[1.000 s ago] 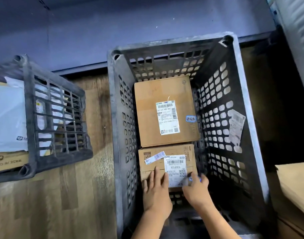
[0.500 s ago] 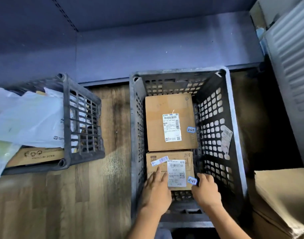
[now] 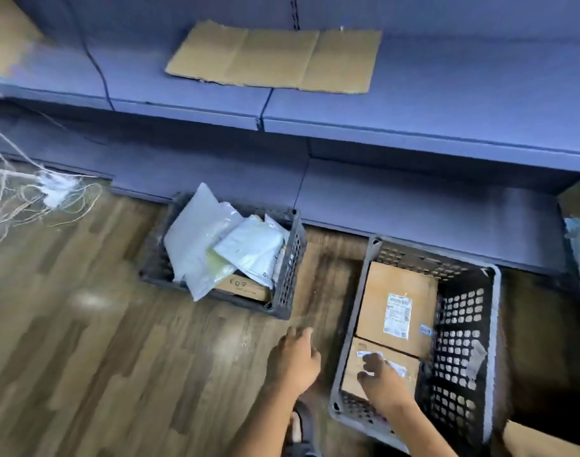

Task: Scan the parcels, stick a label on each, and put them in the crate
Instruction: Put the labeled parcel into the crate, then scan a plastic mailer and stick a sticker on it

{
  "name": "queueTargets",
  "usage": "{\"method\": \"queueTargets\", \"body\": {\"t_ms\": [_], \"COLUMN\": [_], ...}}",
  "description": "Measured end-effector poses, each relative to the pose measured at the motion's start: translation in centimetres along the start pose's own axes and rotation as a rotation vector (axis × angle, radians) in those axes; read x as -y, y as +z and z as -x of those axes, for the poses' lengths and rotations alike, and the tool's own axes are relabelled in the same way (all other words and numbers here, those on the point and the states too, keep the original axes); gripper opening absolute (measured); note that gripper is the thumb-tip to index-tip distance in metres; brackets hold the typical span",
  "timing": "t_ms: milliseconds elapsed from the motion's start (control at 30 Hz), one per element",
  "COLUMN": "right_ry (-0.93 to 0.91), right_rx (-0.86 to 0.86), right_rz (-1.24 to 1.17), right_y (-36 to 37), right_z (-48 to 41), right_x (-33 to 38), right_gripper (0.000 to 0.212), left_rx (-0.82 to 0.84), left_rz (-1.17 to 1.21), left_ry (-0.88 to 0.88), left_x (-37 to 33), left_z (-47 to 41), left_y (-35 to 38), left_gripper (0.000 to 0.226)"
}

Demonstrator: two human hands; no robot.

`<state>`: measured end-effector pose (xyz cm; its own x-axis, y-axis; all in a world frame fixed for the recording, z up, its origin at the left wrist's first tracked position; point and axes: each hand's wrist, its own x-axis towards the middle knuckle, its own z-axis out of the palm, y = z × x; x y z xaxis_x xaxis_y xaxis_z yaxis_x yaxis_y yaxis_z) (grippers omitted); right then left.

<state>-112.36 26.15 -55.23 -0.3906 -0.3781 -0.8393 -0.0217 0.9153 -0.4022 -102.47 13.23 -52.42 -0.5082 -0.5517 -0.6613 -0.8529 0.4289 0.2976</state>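
Note:
A dark perforated crate (image 3: 492, 328) stands on the floor at the lower right. Two cardboard parcels lie in it. The far parcel (image 3: 377, 301) carries a white label and a small blue sticker. The near, smaller parcel (image 3: 354, 374) also has white labels. My right hand (image 3: 382, 380) hovers over the near parcel inside the crate, fingers curled, holding nothing I can see. My left hand (image 3: 295, 361) is outside the crate, above the wooden floor to its left, empty with fingers loosely apart. The picture is blurred.
A second dark crate (image 3: 288, 285) to the left holds several white mailer bags and a cardboard box. A blue shelf unit (image 3: 413, 113) runs along the back with a flat cardboard sheet (image 3: 275, 57) on it. Tangled cords (image 3: 34, 199) lie far left. Cardboard (image 3: 545, 440) sits at bottom right.
The view has swung up and left, pulling back. My left hand has come out of the crate to its left side. My right hand has lifted off the near parcel's edge.

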Motion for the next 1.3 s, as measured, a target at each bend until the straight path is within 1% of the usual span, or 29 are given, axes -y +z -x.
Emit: {"method": "queueTargets", "body": {"t_ms": [100,233,300,333,433,533,600,700,767,967,1133,1300], "right_ry": [-0.065,-0.06,-0.06,-0.049,0.024,0.032,0.008,-0.104,-0.15,-0.094,-0.092,0.002], "right_rx": [-0.001,0.006,-0.002,-0.009,0.009,0.04,0.056,0.056,0.035,-0.059,-0.048,-0.065], "right_rz": [0.036,0.03,0.045,0.048,0.076,0.098,0.098,0.103,0.053,-0.037,0.02,0.085], "right_y": [0.9,3.4,5.0,5.9,8.9,13.0,15.4,17.6,17.7,15.2,14.0,14.1], "right_z": [1.4,0.6,-0.5,-1.1,-2.0,-2.9,-3.3,-4.2,-5.1,-10.6,-15.2,-19.9], "right_x": [4.2,8.1,10.8,12.2,16.8,22.8,27.2,33.5,36.2,41.0,45.4,46.7], "right_gripper": [0.035,0.034,0.024,0.022,0.025,0.024,0.036,0.036,0.039,0.048,0.062,0.08], "left_rx": [-0.038,0.023,0.037,0.037,0.028,-0.01,-0.049,-0.094,-0.095,-0.015,-0.002,0.019], "left_rz": [0.126,0.118,0.111,0.119,0.154,0.142,0.147,0.187,0.186,0.118,0.109,0.195], "left_ry": [-0.096,-0.188,-0.199,-0.196,-0.176,-0.183,-0.192,-0.181,-0.172,-0.181,-0.172,-0.219], "left_x": [3.2,8.1,10.9,12.5,17.0,21.7,23.7,26.0,27.0,29.1,29.9,31.5], "left_z": [2.0,2.3,0.6,-0.5,-3.1,-5.3,-6.8,-8.9,-9.9,-12.7,-15.6,-18.7], "left_y": [-3.0,-4.5,-6.1,-7.1,-10.7,-15.5,-18.6,-22.1,-23.3,-24.2,-25.1,-24.3], "left_gripper": [0.04,0.037,0.038,0.038,0.036,0.035,0.033,0.032,0.033,0.032,0.034,0.035]}}
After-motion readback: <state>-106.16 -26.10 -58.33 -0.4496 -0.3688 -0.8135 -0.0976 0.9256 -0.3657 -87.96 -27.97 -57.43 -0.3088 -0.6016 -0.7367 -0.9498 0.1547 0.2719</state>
